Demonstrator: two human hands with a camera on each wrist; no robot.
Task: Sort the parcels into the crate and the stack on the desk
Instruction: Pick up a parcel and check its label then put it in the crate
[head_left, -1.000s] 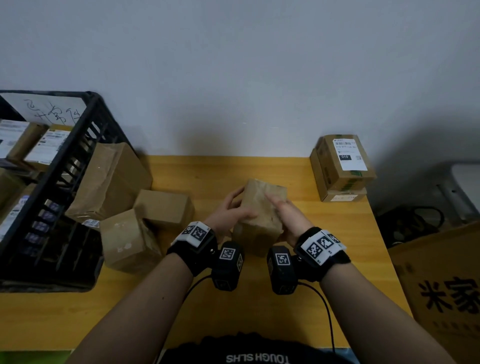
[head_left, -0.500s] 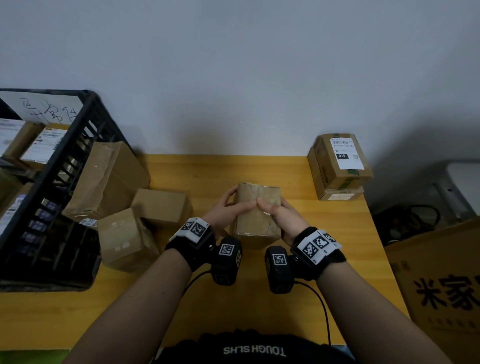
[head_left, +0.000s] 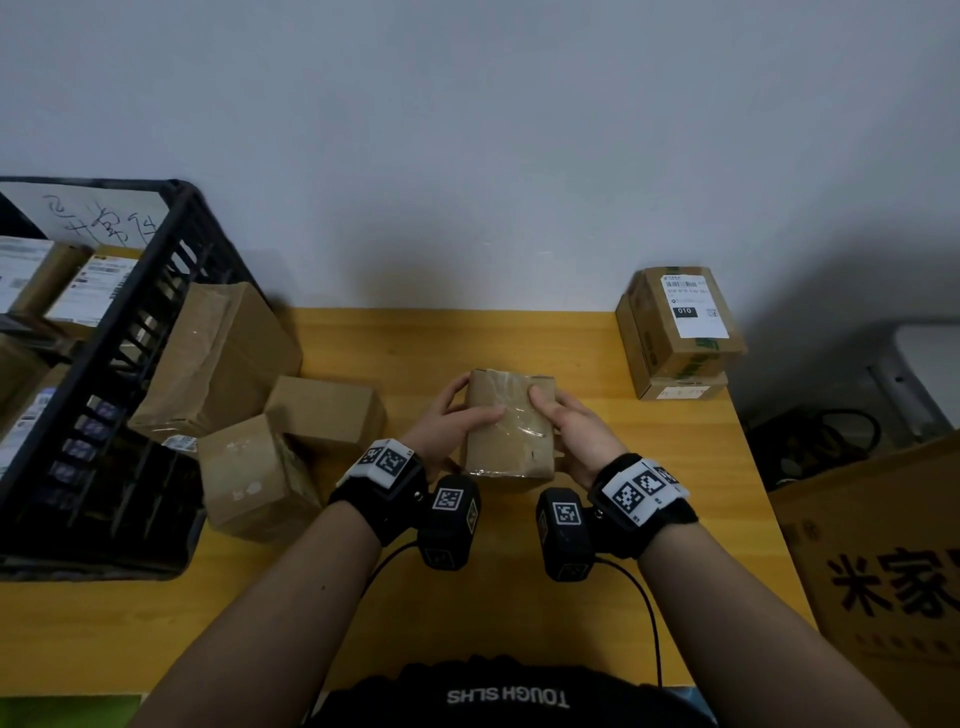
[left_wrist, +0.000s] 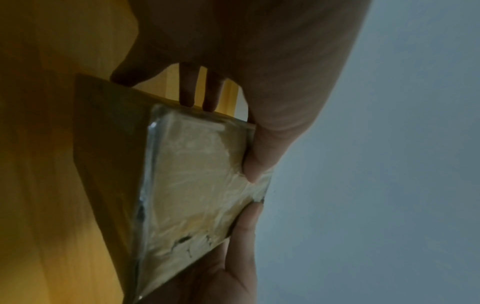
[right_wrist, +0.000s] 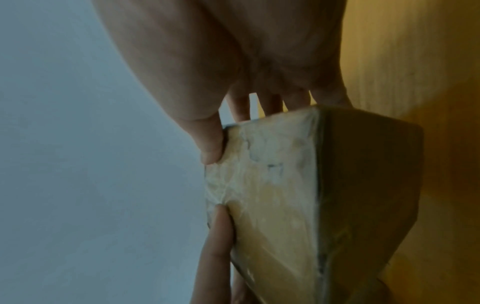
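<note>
A small taped cardboard parcel (head_left: 506, 426) is held between both hands above the middle of the yellow desk (head_left: 519, 338). My left hand (head_left: 447, 421) grips its left side with the thumb across the top; my right hand (head_left: 569, 426) grips the right side the same way. The wrist views show the taped face (left_wrist: 192, 185) (right_wrist: 267, 195) with thumbs on it and fingers behind. A black crate (head_left: 93, 395) with labelled parcels stands at the left. A stack of two labelled parcels (head_left: 680, 332) sits at the desk's back right corner.
Three plain brown parcels lie beside the crate: a large one (head_left: 218, 358) leaning on it, a middle one (head_left: 327, 415) and a front one (head_left: 254, 478). A big printed carton (head_left: 883, 571) stands off the desk's right edge. The wall runs right behind the desk.
The parcel has turned in my hands from tilted to nearly square, its taped face now up, and both thumbs have settled on top.
</note>
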